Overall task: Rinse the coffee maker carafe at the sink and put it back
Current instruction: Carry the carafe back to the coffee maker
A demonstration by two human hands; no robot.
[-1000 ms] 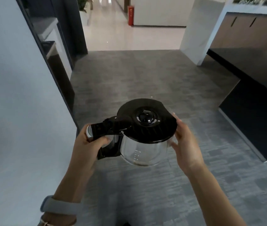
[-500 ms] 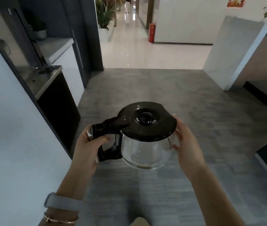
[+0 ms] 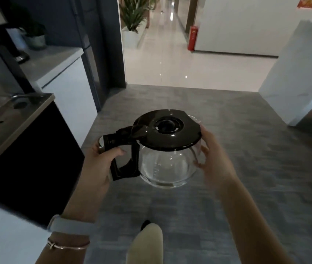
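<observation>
I carry a clear glass carafe with a black lid and black handle, upright, in front of me over grey carpet. My left hand is wrapped around the handle. My right hand presses its fingers and palm against the glass on the right side, just under the lid's rim. A steel sink with a curved faucet is set in a dark counter at the left, ahead of the carafe.
A white cabinet with a potted plant stands beyond the sink counter. A dark pillar borders a doorway to a glossy tiled corridor with a red fire extinguisher. A white counter end is at right. My knee shows below.
I have walked forward and the view has swung left: the sink counter and white cabinet have come into view at left, and the dark counter on the right has gone out of frame. My grip on the carafe is unchanged.
</observation>
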